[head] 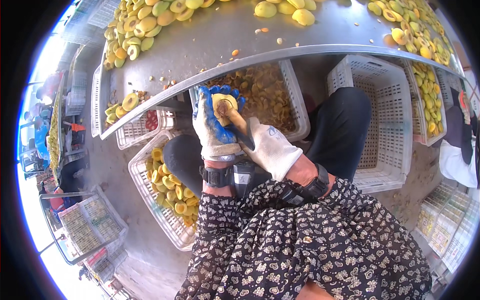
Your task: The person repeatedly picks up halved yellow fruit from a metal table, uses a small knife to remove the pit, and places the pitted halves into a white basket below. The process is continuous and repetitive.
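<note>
My left hand (pixel 215 122), in a white work glove with blue coating, holds a yellow halved fruit (pixel 225 105) with its cut side and brown middle facing up. My right hand (pixel 268 144), in a similar glove, is closed around a tool, of which a dark part shows by the fingers; a bare thumb or fingertip-like tan piece lies against the fruit, and I cannot tell which it is. Both hands are above a white plastic crate (pixel 296 101) of brown and yellow fruit scraps. In front, a metal table (pixel 210 45) bears heaps of yellow-green fruit halves (pixel 138 24).
A white crate of fruit halves (pixel 176 195) stands on the floor at my left. Right of my knee is a large white crate (pixel 390 123), with a crate of yellow-green fruit (pixel 429 101) beyond. The table's raised metal edge (pixel 232 65) crosses before my hands. Other people sit at both sides.
</note>
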### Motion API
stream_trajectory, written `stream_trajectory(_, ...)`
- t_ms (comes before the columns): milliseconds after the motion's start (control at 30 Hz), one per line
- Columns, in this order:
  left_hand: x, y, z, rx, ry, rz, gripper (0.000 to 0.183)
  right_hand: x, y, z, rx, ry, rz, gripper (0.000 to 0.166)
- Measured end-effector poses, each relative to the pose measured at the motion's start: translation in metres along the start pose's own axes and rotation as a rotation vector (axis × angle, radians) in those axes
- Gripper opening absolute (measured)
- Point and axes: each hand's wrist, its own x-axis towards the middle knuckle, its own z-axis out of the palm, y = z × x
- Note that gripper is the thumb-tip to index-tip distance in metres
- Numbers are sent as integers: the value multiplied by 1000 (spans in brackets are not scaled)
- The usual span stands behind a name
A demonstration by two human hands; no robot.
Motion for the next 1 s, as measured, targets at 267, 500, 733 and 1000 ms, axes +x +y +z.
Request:
stream_trajectory(267,2,1,-9,164,9,-52,28,0,10,-2,115,-150,77,25)
stream_trajectory(500,7,10,-20,340,-100,-221,27,1,10,-23,837,-575,490,14)
stream_trajectory(733,8,2,-31,247,-112,-266,24,0,20,-11,1152,-621,501,16)
stream_trajectory(1000,10,4,-39,384,-101,-388,30,1,35,0,1281,-712,541,14)
